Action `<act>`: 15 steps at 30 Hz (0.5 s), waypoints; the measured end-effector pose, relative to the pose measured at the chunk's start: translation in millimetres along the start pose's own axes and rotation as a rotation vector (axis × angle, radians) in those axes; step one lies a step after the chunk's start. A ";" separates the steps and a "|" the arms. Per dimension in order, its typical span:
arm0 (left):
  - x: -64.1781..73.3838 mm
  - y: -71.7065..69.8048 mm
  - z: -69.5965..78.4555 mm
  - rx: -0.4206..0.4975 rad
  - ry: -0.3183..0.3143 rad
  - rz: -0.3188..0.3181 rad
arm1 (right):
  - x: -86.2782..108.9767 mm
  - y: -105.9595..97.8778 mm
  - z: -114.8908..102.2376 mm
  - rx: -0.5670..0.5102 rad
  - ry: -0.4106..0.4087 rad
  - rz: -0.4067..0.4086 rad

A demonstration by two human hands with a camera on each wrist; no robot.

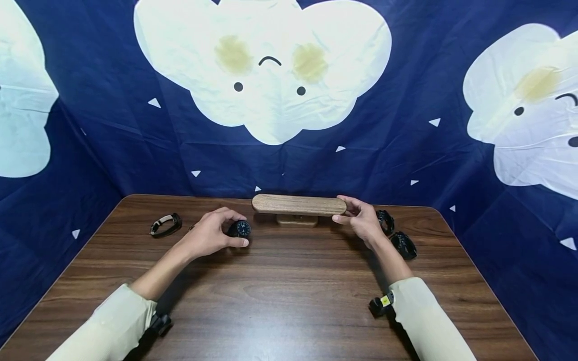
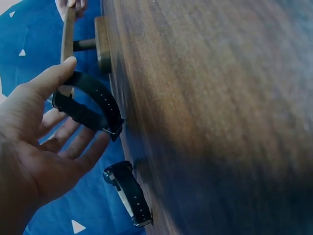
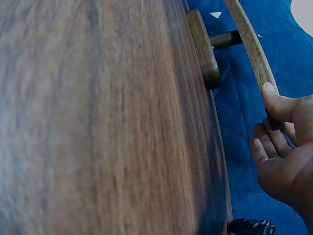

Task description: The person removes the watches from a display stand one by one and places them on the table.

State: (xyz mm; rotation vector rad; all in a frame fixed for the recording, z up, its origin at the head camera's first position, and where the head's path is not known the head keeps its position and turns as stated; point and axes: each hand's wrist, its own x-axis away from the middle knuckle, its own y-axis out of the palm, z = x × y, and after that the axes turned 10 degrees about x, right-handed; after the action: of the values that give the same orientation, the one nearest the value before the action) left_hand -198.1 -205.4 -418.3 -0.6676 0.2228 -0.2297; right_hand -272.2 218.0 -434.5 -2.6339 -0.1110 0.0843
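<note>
My left hand (image 1: 208, 234) holds a wristwatch (image 1: 243, 229) by its case, between thumb and fingers, left of the wooden stand. Its dark round dial faces up in the head view. In the left wrist view the watch's black strap (image 2: 100, 100) forms a buckled loop with a row of holes. My right hand (image 1: 365, 220) pinches the right end of the stand's long rounded bar (image 1: 298, 204), thumb on the near side. A short post (image 3: 226, 39) joins this bar to a small wooden base (image 3: 203, 49) on the table.
Another watch (image 1: 166, 225) with a dark strap lies on the wooden table (image 1: 271, 291) at the far left. Two black watches (image 1: 385, 221) (image 1: 403, 244) lie beside my right forearm. A blue cloth (image 1: 280, 165) with white clouds hangs behind the table.
</note>
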 end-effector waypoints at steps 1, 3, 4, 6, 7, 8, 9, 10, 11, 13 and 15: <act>0.4 -0.2 -0.2 0.001 0.000 -0.001 | -0.3 0.5 0.1 -0.002 -0.001 -0.001; 1.0 -0.3 0.3 0.007 0.002 -0.003 | -0.4 0.9 0.1 -0.006 -0.001 0.001; 1.3 -0.2 0.7 0.010 0.001 -0.005 | -0.3 0.9 0.1 -0.006 0.001 0.001; 2.0 0.5 2.2 0.010 0.000 -0.008 | -0.2 1.2 -0.2 -0.007 0.001 -0.001; 2.4 1.1 3.0 0.004 -0.001 -0.010 | 0.0 1.2 -0.3 -0.006 0.001 -0.001; 2.7 1.8 3.9 -0.004 -0.001 -0.011 | 0.1 1.2 -0.4 -0.005 0.002 -0.001; 3.0 2.5 4.5 -0.015 -0.001 -0.013 | 0.3 1.2 -0.5 -0.004 0.003 -0.001; 3.1 3.3 5.1 -0.024 0.002 -0.013 | 0.4 1.3 -0.5 -0.003 0.003 -0.002; 3.1 4.1 5.5 -0.033 0.005 -0.015 | 0.4 1.3 -0.6 -0.002 0.003 -0.003; 2.9 5.7 6.1 -0.040 0.014 -0.021 | 0.5 1.3 -0.6 -0.002 0.003 -0.002; 2.6 7.2 6.2 -0.035 0.023 -0.033 | 0.7 1.1 -0.6 -0.001 0.005 0.000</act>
State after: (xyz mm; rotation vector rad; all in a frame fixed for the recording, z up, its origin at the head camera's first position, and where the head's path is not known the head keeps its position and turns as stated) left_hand -192.9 -197.1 -418.5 -0.7037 0.2383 -0.2652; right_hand -271.4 216.7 -434.5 -2.6350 -0.1100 0.0771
